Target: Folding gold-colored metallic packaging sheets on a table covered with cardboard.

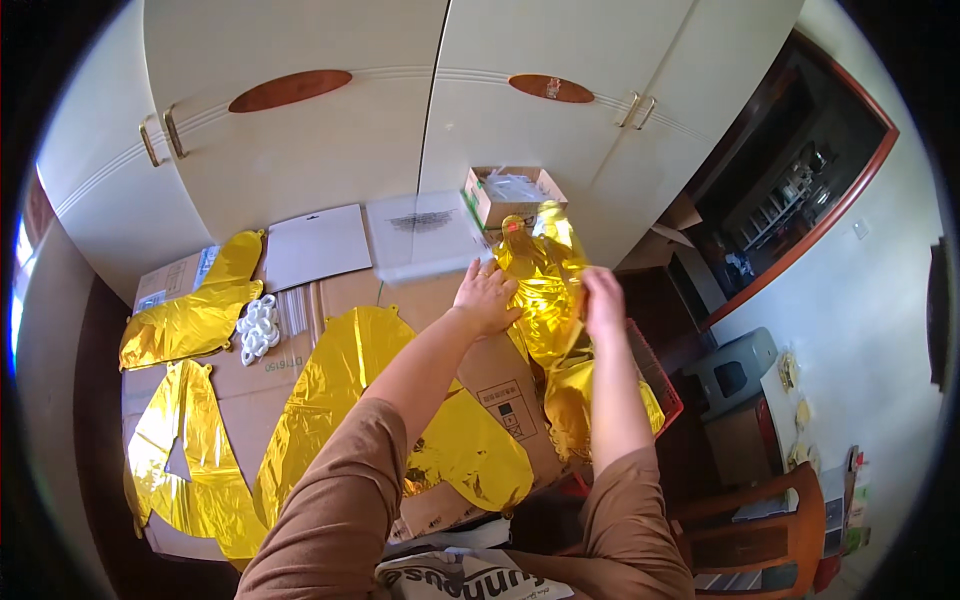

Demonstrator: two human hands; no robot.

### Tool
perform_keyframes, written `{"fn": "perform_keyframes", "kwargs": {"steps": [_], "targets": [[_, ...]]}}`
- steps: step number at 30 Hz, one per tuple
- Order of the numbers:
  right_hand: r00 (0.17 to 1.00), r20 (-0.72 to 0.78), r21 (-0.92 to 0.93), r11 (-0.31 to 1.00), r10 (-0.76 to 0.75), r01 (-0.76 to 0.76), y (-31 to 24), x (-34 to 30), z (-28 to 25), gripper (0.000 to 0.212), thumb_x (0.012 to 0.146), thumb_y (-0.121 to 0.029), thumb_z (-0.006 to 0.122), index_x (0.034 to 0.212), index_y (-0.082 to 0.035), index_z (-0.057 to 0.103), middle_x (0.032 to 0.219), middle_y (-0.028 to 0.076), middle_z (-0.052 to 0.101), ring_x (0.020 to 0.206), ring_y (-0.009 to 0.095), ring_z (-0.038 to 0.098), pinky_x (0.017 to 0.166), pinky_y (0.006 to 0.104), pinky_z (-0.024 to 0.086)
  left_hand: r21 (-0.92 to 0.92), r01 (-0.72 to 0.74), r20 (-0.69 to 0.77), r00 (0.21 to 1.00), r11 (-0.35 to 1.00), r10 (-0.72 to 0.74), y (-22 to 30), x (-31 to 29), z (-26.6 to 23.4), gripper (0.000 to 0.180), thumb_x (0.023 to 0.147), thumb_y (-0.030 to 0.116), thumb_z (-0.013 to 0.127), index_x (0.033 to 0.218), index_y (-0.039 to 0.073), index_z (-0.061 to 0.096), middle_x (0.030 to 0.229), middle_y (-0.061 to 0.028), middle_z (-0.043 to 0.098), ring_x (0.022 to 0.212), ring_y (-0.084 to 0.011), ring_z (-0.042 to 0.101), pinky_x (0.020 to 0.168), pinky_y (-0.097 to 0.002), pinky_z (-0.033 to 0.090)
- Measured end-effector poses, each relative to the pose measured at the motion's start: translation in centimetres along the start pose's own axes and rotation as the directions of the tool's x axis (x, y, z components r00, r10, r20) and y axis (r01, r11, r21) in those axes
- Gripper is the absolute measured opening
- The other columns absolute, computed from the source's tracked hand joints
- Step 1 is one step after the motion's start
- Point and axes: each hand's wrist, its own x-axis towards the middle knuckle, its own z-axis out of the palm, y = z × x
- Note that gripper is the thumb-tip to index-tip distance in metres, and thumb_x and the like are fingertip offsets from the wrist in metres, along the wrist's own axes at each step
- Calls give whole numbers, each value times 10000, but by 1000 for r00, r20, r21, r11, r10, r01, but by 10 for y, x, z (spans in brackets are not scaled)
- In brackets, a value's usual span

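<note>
Foil, gold, crumpled: found between the hands at the right end of the desk. Its upper end lies just in front of a small box; gold folds hang lower down, by a red basket. Whether those folds belong to the same piece cannot be told.

Left hand is laid against the foil's left edge, fingers extended. Right hand, blurred, is set at the opposite edge, fingers curled. The hands are held apart, foil between; how firmly it is pinched by either cannot be made out.

Handling, as judged: very light, limp, slick, easily creased; tearing likely if it is pulled hard or scratched. Best taken by the flat outer rim, both sides, with finger pads rather than nails; the shiny middle is better left unpinched.

Count: held foil, one at least. Flat gold pieces: one bent piece at far left; one looped piece with a triangular gap, nearer; one long piece mid-desk; one rounded stretch past the left forearm, its join with the long piece hidden. White card, one. Pale sheet, one, printed. Box, one, with clear strips inside, uncounted. White rings, one heap, too overlapped to be counted. Basket, one. Wooden chair, one.
</note>
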Motion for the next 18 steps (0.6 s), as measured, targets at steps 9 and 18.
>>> {"fn": "perform_keyframes", "kwargs": {"steps": [9,18], "targets": [[893,-383,368,848,-237,383,-161,-99,-204,562,1032,-415,423,1386,-4,573,1376,165,615,1251,342,594,1058,507,479,-19,84,92,992,996,-82,0,6,-1,685,888,631,613,1427,210,568,1562,-163,445,1543,-405,228,1270,-556,112],[142,-824,-479,808,-548,342,-302,-279,-327,530,1056,-365,412,1432,-18,551,1481,149,551,1351,312,526,1181,460,355,37,4,-24,1000,999,-3,3,1,-1,588,870,573,669,1327,205,634,1503,-134,491,1480,-364,334,1238,-550,198]]}}
